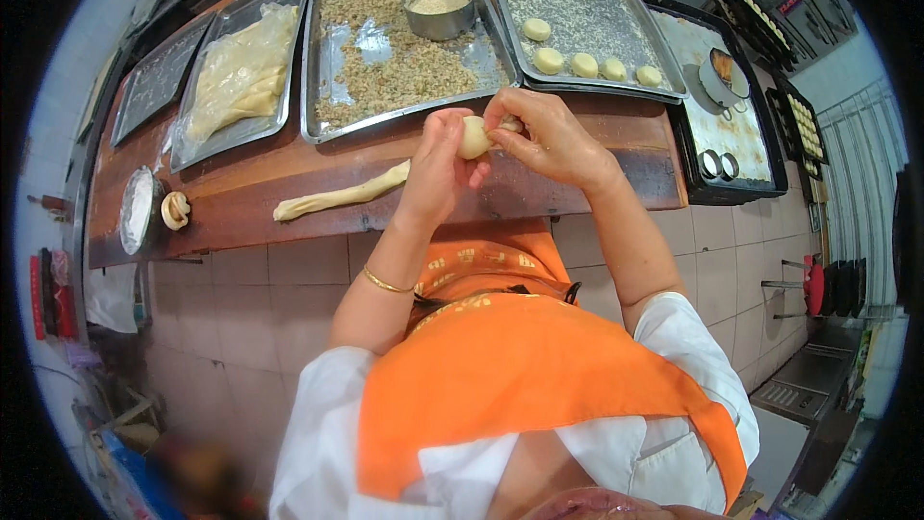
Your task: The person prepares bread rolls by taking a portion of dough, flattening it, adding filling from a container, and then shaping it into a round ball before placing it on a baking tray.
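Above the wooden table's front half, my left hand cradles a pale round dough ball. My right hand pinches at the ball's top and right side, where a small bit of dough sticks out between the fingers. A long dough strip lies on the table, its right end near my left wrist. Just beyond my hands is a metal tray of crumbly filling, holding a round metal container of pale granular material.
A tray of flattened dough rounds stands back right, beside a dark tray with a pot and rings. At left are a bagged dough tray, an empty tray, a flour bowl and a wooden tool.
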### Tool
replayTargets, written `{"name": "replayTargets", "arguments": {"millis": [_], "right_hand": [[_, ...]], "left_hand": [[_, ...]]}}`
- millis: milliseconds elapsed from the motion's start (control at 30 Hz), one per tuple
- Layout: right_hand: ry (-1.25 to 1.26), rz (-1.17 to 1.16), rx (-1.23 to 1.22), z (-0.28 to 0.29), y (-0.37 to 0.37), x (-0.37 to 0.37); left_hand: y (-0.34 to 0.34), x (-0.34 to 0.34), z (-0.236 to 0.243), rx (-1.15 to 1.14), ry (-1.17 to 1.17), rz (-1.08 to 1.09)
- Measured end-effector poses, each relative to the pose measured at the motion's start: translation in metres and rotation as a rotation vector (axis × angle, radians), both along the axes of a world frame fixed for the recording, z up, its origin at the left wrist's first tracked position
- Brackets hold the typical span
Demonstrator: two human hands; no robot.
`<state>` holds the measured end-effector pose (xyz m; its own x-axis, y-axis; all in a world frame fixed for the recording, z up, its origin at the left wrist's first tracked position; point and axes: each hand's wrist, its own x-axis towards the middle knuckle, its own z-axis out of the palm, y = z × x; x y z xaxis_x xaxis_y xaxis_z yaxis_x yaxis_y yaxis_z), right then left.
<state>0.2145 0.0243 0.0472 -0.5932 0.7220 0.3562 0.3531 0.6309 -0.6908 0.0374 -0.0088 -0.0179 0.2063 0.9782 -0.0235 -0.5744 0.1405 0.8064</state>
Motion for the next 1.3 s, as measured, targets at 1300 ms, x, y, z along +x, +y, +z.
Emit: {"name": "replayTargets", "arguments": {"millis": [1300], "right_hand": [[0.063,-0.600,0.270,-0.129,-0.023,0.039]], "left_hand": [[0.067,0.012,-0.092,0.775,1.685,0.043]]}}
